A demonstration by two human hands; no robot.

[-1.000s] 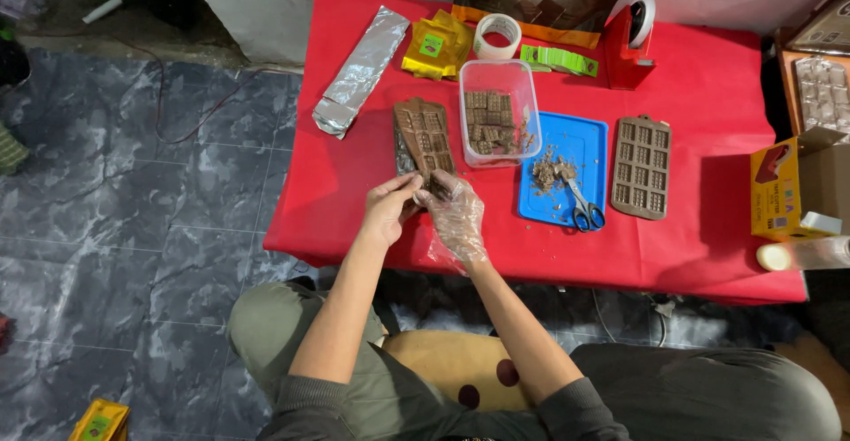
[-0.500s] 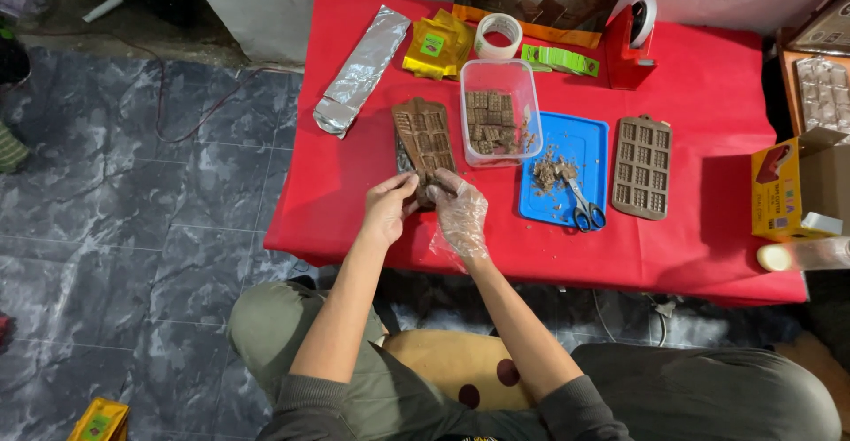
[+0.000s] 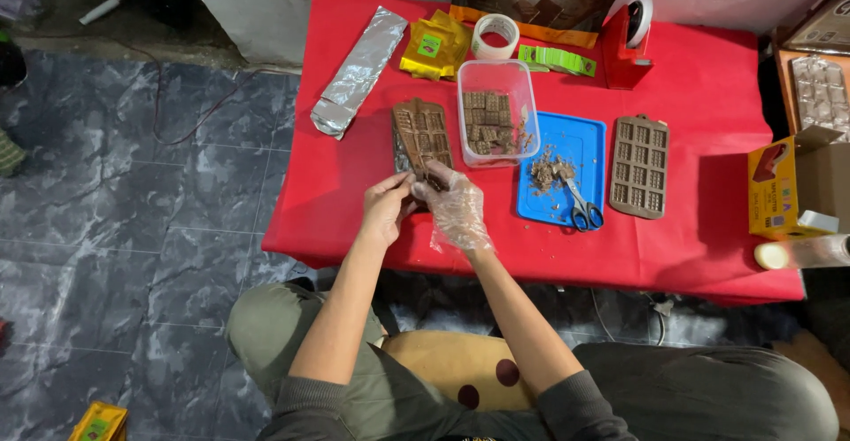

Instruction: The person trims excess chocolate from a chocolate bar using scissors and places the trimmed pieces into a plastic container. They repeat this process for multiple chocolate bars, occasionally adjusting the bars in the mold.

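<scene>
Both left hand point(image 3: 385, 208) and gloved right hand point(image 3: 453, 204) gripping near end of brown mould point(image 3: 421, 137), lengthwise away, left of clear tub point(image 3: 497, 112).

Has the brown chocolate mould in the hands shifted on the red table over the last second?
No. The brown chocolate mould lies just left of the clear plastic box, same as before, both hands at its near end.

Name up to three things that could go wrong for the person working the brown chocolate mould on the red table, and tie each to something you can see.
1. The brown silicone chocolate mould is flexed at its near end by the bare left hand and gloved right hand; pieces might snap or drop.
2. The bare hand may smudge chocolate.
3. The open scissors lie on the blue plastic tray beside the right hand; a careless reach could meet the blades.
</scene>
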